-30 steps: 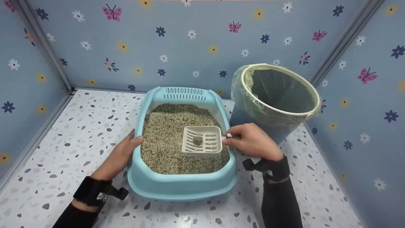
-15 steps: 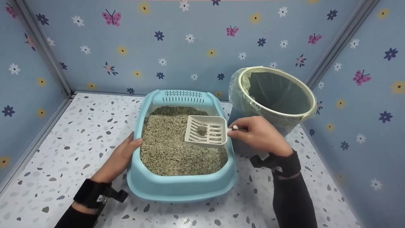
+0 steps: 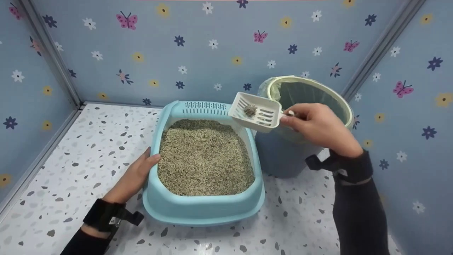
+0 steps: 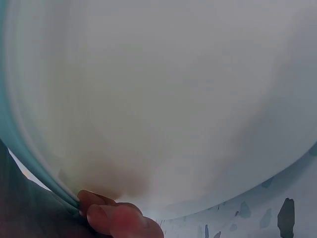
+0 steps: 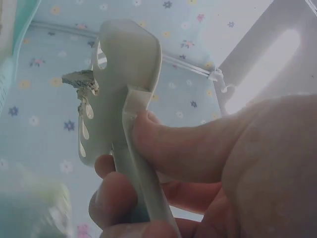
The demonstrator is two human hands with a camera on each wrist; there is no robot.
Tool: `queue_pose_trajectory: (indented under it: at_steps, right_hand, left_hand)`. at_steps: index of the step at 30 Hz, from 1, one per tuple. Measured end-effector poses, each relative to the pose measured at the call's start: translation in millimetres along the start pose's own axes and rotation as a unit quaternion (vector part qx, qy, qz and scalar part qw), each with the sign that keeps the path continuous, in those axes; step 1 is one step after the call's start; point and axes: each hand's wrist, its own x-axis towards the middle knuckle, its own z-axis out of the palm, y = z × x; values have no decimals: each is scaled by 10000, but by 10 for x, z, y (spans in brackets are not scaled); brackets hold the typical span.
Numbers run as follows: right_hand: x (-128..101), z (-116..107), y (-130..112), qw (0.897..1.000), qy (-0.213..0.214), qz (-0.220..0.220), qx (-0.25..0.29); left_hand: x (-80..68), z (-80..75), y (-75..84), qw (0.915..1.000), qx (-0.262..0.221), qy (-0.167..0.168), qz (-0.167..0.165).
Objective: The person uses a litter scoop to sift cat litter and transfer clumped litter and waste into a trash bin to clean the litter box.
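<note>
1. Speckled bench, flowered blue walls.
2. Right hand grips the litter scoop handle; scoop, holding a clump, hangs between litter box and bin.
3. Left hand rests flat on the box's left rim.

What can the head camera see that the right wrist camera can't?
Only the head view shows the blue litter box full of litter, the left hand resting on its rim, and the lined bin on the speckled floor. Only the right wrist view shows, from beneath, the thumb and curled fingers clamped on the handle. Both show the right hand holding the white scoop with a grey clump in it, and the flowered blue wall.
</note>
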Motion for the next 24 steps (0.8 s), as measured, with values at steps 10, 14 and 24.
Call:
queue_pose_trajectory:
  at_steps: [10, 14, 24]
  right_hand:
    - [71, -417, 324, 9953, 520, 802, -181]
    - [98, -471, 470, 9933, 647, 926, -235]
    - [159, -500, 723, 9883, 817, 1011, -801]
  left_hand:
    - [-2, -7, -10, 9999, 78, 39, -93]
    - [7, -19, 6, 9998, 109, 38, -155]
    - [5, -4, -8, 9999, 17, 9, -130]
